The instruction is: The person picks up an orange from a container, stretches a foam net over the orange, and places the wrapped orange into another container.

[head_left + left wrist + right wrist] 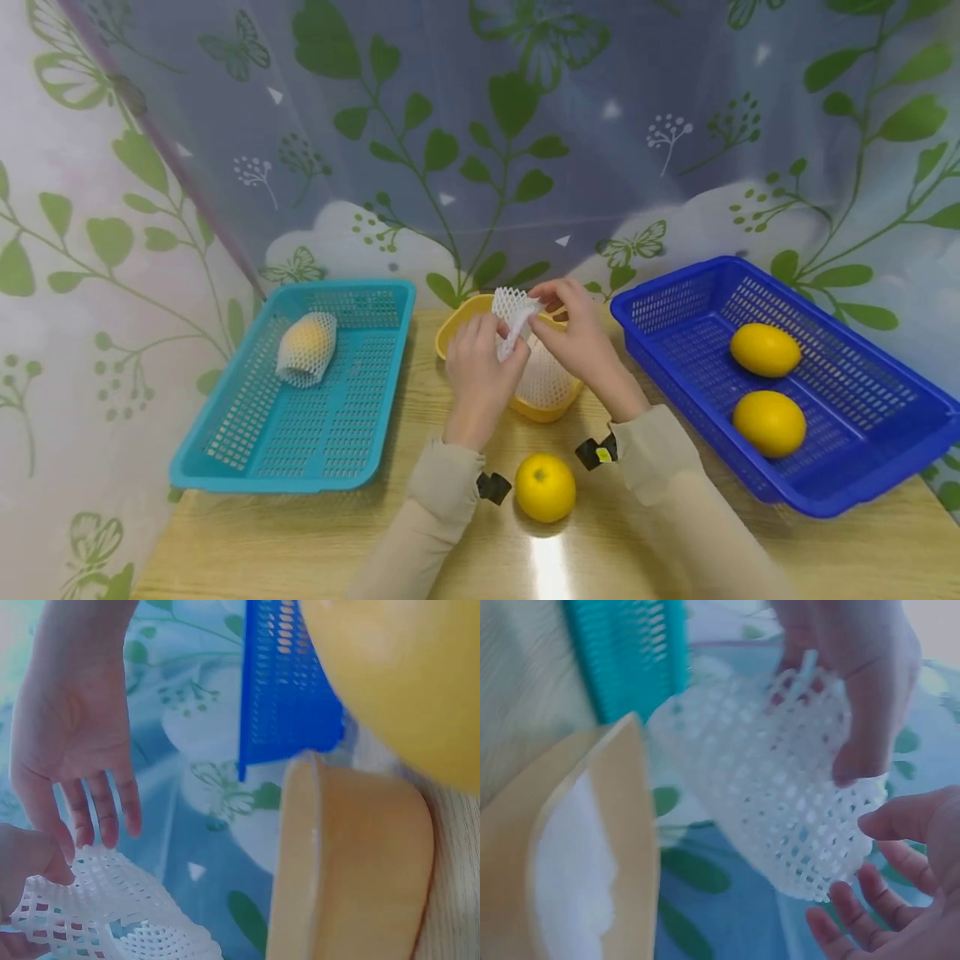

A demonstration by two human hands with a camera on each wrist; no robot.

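A white foam net sleeve [514,315] hangs over a yellow container [542,414]. My left hand [480,367] pinches the net, its thumb against the mesh in the right wrist view. At the opposite side, my right hand [577,333] has its fingers spread, and its thumb and fingertips touch or nearly touch the net's edge [855,847]. More white netting [543,375] lies in the container. On the table between my forearms sits a bare yellow fruit [545,488], lemon-like in colour. The net looks hollow, with no fruit in it.
A teal basket [386,400] on the left contains one net-wrapped fruit [307,346]. The blue basket [637,333] on the right contains two bare yellow fruits [768,423]. Behind the wooden table [300,542] hangs a leaf-patterned curtain [465,125].
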